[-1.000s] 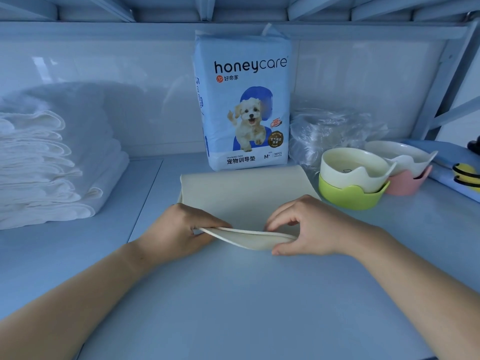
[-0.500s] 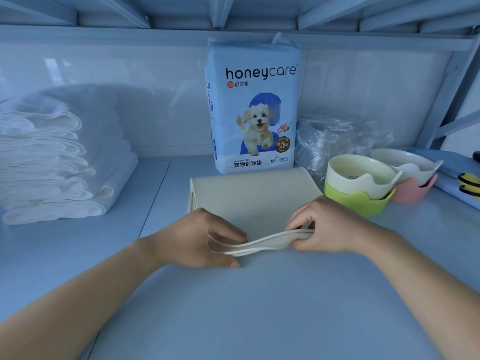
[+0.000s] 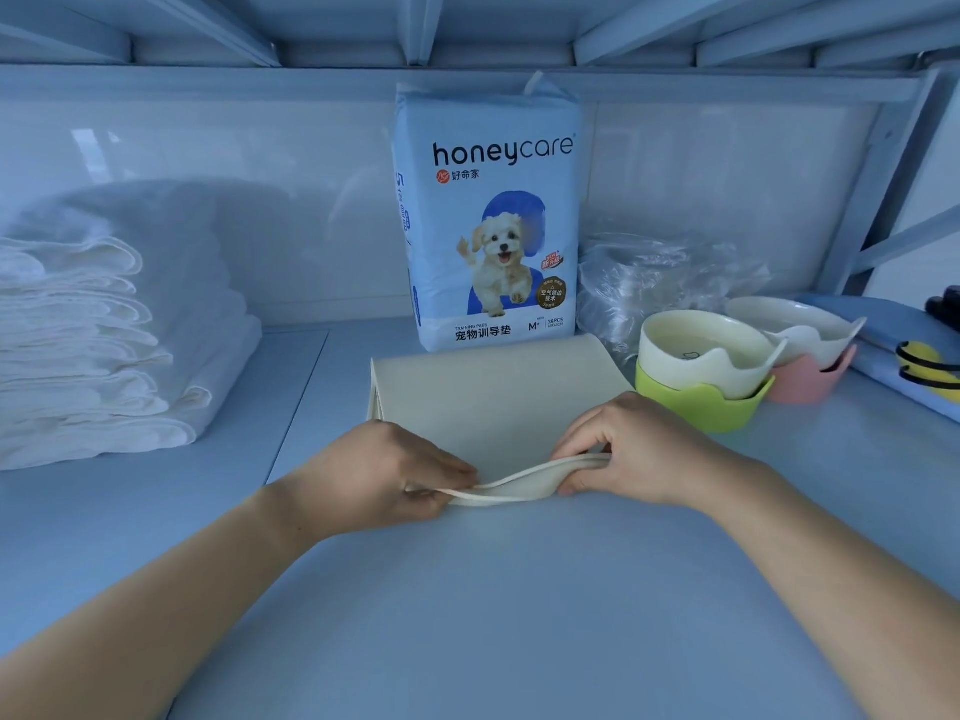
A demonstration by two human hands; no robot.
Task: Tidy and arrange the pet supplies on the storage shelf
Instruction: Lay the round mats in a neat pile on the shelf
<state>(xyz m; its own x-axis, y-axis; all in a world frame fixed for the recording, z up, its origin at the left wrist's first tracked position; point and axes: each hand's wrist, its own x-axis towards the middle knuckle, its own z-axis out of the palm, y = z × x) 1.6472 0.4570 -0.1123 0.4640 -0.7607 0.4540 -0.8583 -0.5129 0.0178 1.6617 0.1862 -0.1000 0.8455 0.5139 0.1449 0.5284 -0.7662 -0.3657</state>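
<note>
**Both hands pinch the mat's near edge**

The cream mat (image 3: 498, 397) lies on the shelf (image 3: 519, 615), dead centre and straight ahead of the person. Its near edge runs left to right and is raised off the shelf, sagging a little in the middle. The left hand (image 3: 384, 475) pinches the left end of that edge between thumb and fingers. The right hand (image 3: 639, 454) pinches the right end the same way, fingers curled over the top. Both hands are equally close, so neither leads. At the mat's left side, layered edges suggest it is already doubled over.

The next move looks like carrying this edge forward, away from the person, for another fold. That path points at the pad pack (image 3: 488, 215), which stands upright just behind the mat's far edge. The green bowl (image 3: 696, 407) sits just beside the far right corner, near the right hand, and may get nudged. A pink bowl (image 3: 810, 379) and a clear plastic bag (image 3: 660, 283) lie beyond it. Folded towels (image 3: 93, 345) are stacked well apart on the left.
</note>
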